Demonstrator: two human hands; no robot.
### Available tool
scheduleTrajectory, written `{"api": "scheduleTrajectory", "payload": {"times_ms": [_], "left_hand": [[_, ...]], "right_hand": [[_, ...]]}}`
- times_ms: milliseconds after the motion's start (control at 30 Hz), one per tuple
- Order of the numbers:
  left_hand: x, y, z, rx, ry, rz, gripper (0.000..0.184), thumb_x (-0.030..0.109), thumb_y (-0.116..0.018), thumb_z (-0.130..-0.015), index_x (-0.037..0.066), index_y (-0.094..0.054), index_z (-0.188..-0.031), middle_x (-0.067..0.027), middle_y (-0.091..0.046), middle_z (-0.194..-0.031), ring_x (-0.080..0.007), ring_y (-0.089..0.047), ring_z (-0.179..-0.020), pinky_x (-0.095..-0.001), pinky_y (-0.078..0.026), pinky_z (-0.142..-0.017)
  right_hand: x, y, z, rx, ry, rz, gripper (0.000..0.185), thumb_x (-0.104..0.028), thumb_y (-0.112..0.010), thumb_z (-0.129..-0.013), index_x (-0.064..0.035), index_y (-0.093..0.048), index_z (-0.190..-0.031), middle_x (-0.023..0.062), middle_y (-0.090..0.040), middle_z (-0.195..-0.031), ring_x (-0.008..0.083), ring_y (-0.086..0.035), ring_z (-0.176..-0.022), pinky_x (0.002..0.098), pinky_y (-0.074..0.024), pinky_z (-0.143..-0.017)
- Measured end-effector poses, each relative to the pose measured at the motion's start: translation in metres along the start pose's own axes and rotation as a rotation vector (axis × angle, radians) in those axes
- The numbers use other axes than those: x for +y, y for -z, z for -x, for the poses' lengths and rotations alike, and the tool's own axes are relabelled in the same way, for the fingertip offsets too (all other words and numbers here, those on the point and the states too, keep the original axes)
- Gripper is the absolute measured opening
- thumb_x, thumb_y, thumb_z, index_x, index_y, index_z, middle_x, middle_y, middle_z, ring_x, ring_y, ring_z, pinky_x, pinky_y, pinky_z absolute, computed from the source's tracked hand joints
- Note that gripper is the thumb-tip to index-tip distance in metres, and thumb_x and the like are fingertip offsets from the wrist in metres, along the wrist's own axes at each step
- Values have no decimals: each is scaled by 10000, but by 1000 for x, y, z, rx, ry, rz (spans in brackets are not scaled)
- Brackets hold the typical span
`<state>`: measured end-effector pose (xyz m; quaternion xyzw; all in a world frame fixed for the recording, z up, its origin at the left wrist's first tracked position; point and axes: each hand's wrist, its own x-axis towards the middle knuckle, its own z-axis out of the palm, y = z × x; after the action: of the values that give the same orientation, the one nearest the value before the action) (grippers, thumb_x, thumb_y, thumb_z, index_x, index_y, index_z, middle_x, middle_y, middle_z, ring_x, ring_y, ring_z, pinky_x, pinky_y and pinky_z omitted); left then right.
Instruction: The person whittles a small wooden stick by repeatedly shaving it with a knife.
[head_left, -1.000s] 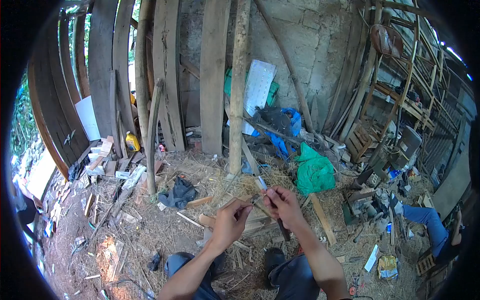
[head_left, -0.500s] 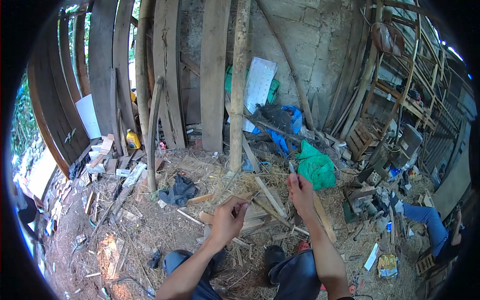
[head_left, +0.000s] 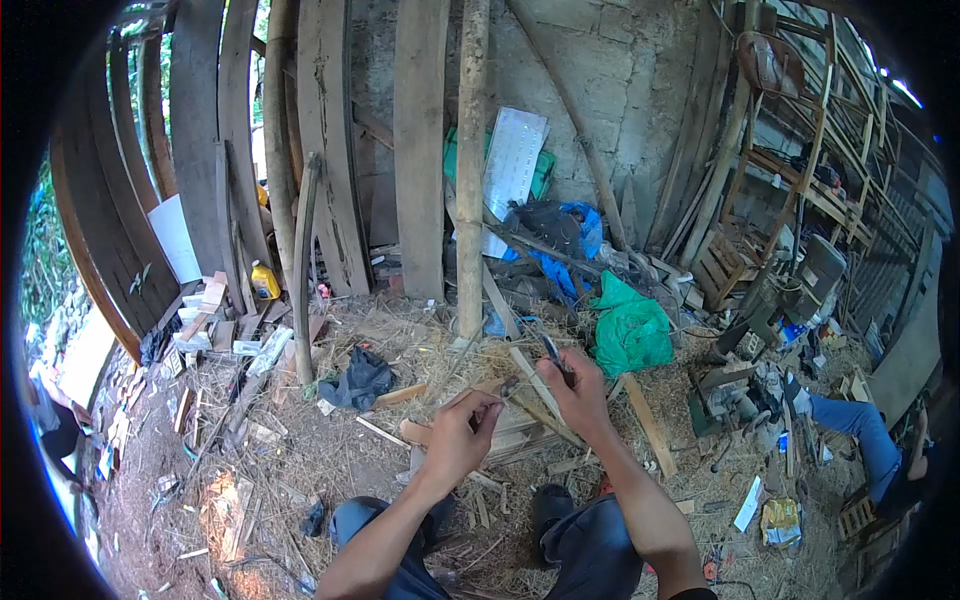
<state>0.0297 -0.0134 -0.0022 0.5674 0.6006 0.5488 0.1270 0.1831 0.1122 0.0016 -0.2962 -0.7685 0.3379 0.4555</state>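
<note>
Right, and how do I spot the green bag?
From the block wall, drop to the blue sheet near its foot. The green bag lies crumpled just in front, beyond the right hand. Unlike the green thing behind the white panel, it is on the ground.

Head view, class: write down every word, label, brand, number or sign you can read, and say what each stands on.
Readable texts: none.
Yellow bottle: its label is too small to read.
Gold-coloured packet: its surface markings are too blurred to read.
Pale panel: small marks show, but whether they are writing cannot be told.
Tool in the right hand: no lettering can be made out.
</note>
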Motion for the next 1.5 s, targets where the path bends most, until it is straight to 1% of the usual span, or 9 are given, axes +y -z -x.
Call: {"api": "scheduleTrajectory", "payload": {"times_ms": [133, 200, 300, 467, 633, 900, 1200, 1367, 1500], "left_hand": [[-1, -5, 1, -15, -49, 18, 92, 57, -639, -853, -9, -638, -917, -114, -601, -691, -148, -510, -539, -290, -405, -512], [-3, -3, 0, -15, -47, 41, 98, 78, -639, -864, 10, -642, -935, -85, -602, -668, -118, -501, -538, -275, -399, -509], [-5, 1, 0, -35, 19, 25, 100, 87, -621, -880, 12, -641, -944, -83, -608, -675, -118, -525, -557, -276, -414, -526], [-8, 2, -2, 10, 52, 110, 73, 27, -595, -864, -12, -632, -913, -123, -573, -641, -150, -488, -521, -306, -392, -505], [-7, 1, -1, 31, 40, 104, 78, 25, -594, -863, -11, -630, -922, -125, -593, -655, -151, -515, -526, -299, -405, -509], [-7, 9, 0, -69, -1, 58, 89, 39, -594, -866, -4, -632, -934, -123, -606, -655, -160, -530, -518, -298, -418, -510], [-1, 8, -1, 13, 60, 24, 109, 45, -611, -868, 4, -647, -962, -103, -595, -682, -116, -492, -544, -278, -388, -507], [-1, 5, 2, 118, -195, -142, 140, -52, -597, -824, -1, -643, -946, -139, -565, -749, -243, -561, -604, -329, -431, -549], [7, 3, 7, 50, -155, -200, 153, -41, -559, -839, 6, -611, -974, -158, -566, -840, -356, -596, -714, -403, -472, -596]], "right_hand": [[9, 0, 0, 0, -190, -160, 254, -269, -575, -934, -18, -609, -952, -36, -467, -649, 28, -361, -510, 233, -283, -441], [4, 2, -1, 111, -378, -447, 237, -257, -523, -962, -36, -606, -939, -52, -441, -641, 8, -330, -449, 204, -241, -391], [-6, 11, -5, 145, -331, -598, 269, -283, -489, -978, -39, -602, -961, -39, -461, -663, 10, -324, -438, 193, -243, -373], [-28, -4, 7, -40, -333, -504, 269, -280, -446, -995, -60, -533, -1123, -12, -490, -673, 27, -327, -446, 188, -251, -396], [-29, -25, 19, -407, -590, -862, 214, -239, -414, -1005, -87, -441, -1153, 4, -547, -779, 39, -343, -500, 188, -266, -435], [-20, -8, 6, -228, -438, -797, 84, -175, -457, -985, -96, -451, -1011, 21, -555, -752, 35, -341, -466, 189, -268, -407], [-33, -28, 16, -315, -561, -830, 181, -169, -484, -974, -64, -514, -1118, 6, -563, -783, 37, -360, -472, 179, -280, -411], [-26, -17, 10, -331, -650, -858, 176, -174, -522, -959, -34, -566, -1058, 16, -601, -810, 36, -396, -487, 175, -291, -413], [-29, -23, 13, -370, -602, -822, 175, -175, -545, -948, -17, -594, -1002, 25, -618, -811, 33, -400, -494, 174, -292, -413]]}}
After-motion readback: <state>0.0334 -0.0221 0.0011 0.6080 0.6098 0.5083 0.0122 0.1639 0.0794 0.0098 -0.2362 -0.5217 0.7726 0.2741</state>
